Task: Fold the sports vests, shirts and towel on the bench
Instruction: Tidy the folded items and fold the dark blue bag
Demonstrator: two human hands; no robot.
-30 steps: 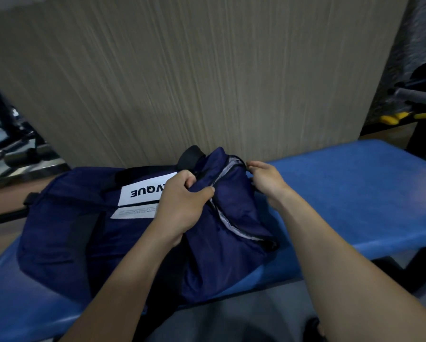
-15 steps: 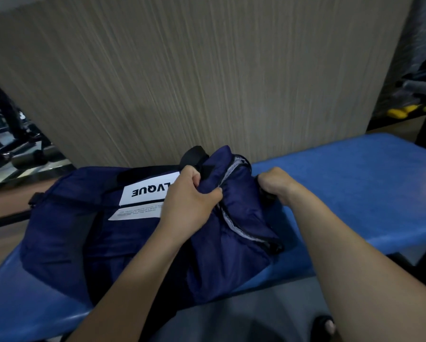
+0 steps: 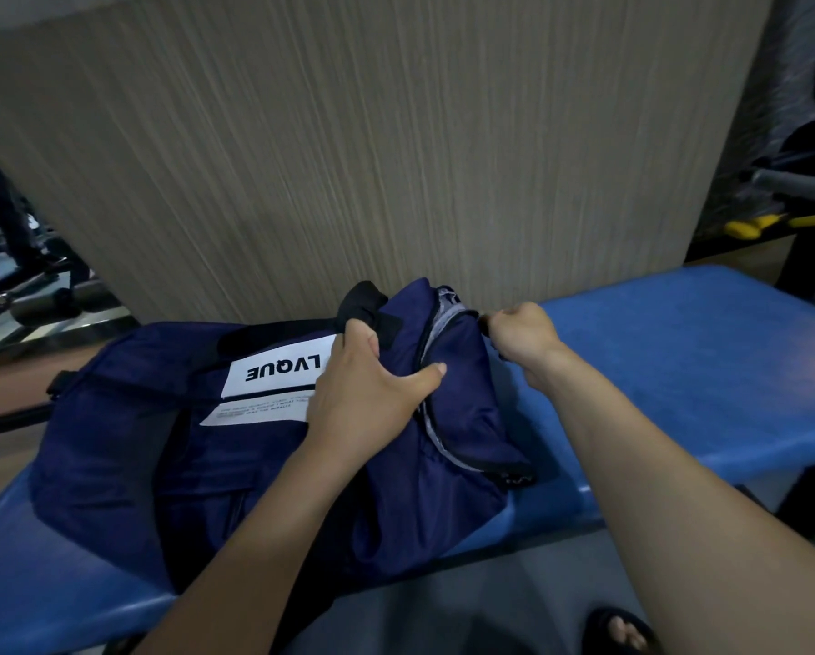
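Note:
A navy duffel bag (image 3: pixel 169 442) with a white LVQUE label (image 3: pixel 273 373) lies on the blue bench (image 3: pixel 679 371). My left hand (image 3: pixel 368 390) grips the bag's fabric beside the grey-lined zipper (image 3: pixel 436 418) at the bag's right end. My right hand (image 3: pixel 521 335) is curled at the far end of the zipper, its fingers pinching something small and dark there; I cannot see exactly what. No vests, shirts or towel are visible; the bag's inside is hidden.
A wood-grain panel (image 3: pixel 396 158) stands right behind the bench. Gym equipment (image 3: pixel 23 276) sits at the far left, and a frame with yellow parts (image 3: pixel 764 224) at the far right. My sandalled foot (image 3: pixel 623 631) is on the grey floor below.
My right hand went from loosely touching the zipper end to a closed pinch there and shifted slightly right. My left hand kept its grip on the bag fabric.

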